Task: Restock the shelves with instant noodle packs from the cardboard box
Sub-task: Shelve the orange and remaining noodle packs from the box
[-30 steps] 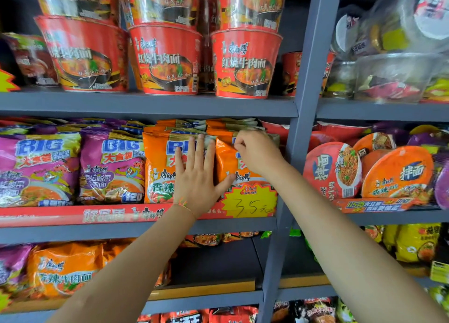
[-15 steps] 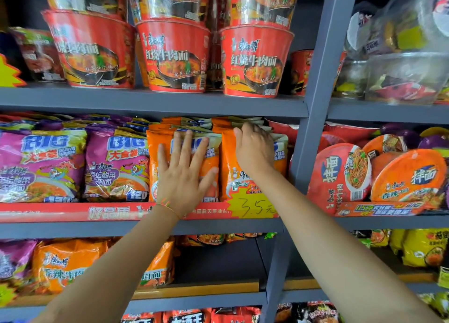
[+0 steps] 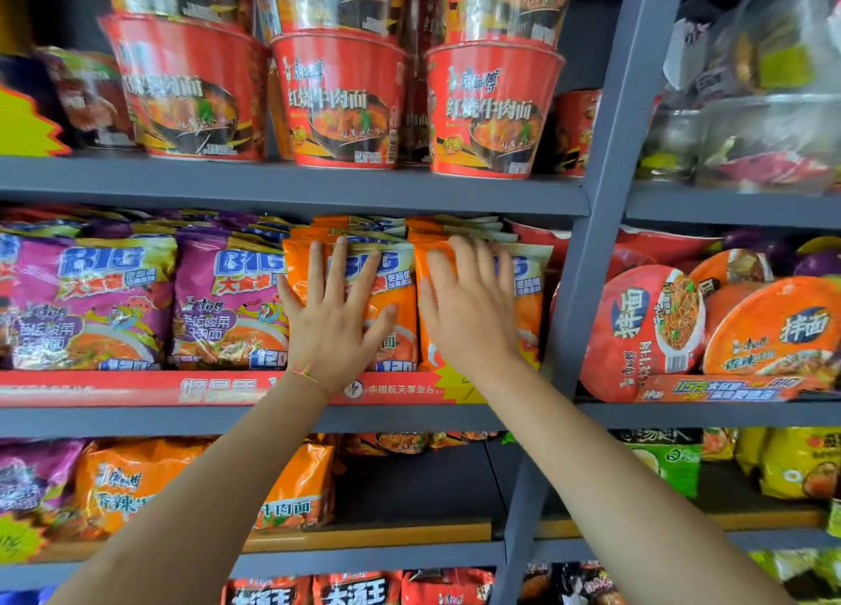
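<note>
- Orange noodle packs stand upright in two rows on the middle shelf, and both hands lie flat against their fronts.
- Left hand has its fingers straight and spread, palm pressed on the front pack of the left orange row; the fingertips reach up to that pack's top edge.
- Right hand has its fingers straight and close together, pressed on the front pack of the right orange row, fingertips at its top seam.
- A thin coloured string bracelet sits on the left wrist, just below the palm.
- Just under both wrists, a red strip runs along the shelf's front lip, with a yellow starburst price tag beneath the right hand.
- Left of the left fingers stand purple noodle packs, touching the orange row.
- Right of the right fingers rises a grey upright post; beyond it lie round orange noodle bowls.
- Above the fingertips, on the next shelf up, stand red noodle cups, stacked two high.
- Below the forearms, the lower shelf holds more orange packs.
</note>
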A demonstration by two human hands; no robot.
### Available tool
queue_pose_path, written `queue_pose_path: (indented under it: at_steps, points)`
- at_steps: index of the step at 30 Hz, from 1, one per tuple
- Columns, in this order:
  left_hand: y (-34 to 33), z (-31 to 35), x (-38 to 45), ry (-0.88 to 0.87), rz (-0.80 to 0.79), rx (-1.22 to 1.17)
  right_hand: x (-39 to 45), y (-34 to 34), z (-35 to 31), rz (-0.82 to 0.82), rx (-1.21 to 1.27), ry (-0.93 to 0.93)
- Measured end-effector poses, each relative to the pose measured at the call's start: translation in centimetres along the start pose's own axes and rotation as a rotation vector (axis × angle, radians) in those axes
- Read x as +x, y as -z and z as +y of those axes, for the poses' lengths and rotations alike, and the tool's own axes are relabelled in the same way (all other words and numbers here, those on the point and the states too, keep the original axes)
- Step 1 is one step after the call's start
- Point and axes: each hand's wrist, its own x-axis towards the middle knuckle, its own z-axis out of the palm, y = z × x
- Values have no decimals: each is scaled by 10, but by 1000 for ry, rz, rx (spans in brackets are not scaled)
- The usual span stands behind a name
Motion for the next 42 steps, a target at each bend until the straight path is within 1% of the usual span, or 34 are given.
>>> queue_pose_path:
  at_steps: [2, 3, 4, 6, 10, 12, 14, 15, 18, 23, 25, 28, 30, 33, 37, 40, 42]
  points:
    - [0, 0, 0, 3, -2, -5, -9, -3, 4, -308, -23, -70]
    - [-1, -1, 0, 7, 2, -12, -9, -8, 9, -400, -36, -96]
    - [-2, -1, 1, 13, 8, -20, -8, -13, 13, -433, -46, -100]
    - [-4, -2, 0, 22, 16, -20, -6, -20, 16, -441, -38, -85]
    - [-1, 1, -1, 31, -4, 21, -1, -15, 18, -486, 40, -90]
    - [2, 3, -4, -16, 27, 58, -4, -10, 23, -440, 65, -112]
    - [1, 4, -6, -93, 59, 93, -10, -7, 28, -349, 50, -171]
    - [0, 4, -6, -108, 63, 97, -13, -8, 29, -336, 49, -203]
    - [-6, 5, -3, -81, 39, 92, -22, -19, 29, -376, 44, -217]
    - [-4, 5, -2, -61, -21, 114, -19, -27, 31, -391, 71, -193]
    - [0, 6, -3, -61, -15, 90, -20, -23, 32, -385, 44, -180]
    - [4, 6, -9, -14, 57, 42, -26, -13, 24, -210, 5, -72]
    - [5, 4, -14, 19, 80, 28, -26, -9, 13, -142, 52, 36]
    - [12, -5, -20, 89, 102, -25, -21, -10, -5, -153, 116, 192]
    - [31, -45, -30, 286, 164, -129, -19, -21, -33, -171, 223, 294]
    - [41, -90, -40, 330, 130, -84, -8, -26, -65, -171, 315, 344]
    - [47, -117, -42, 308, 114, -25, 6, -28, -92, -190, 366, 363]
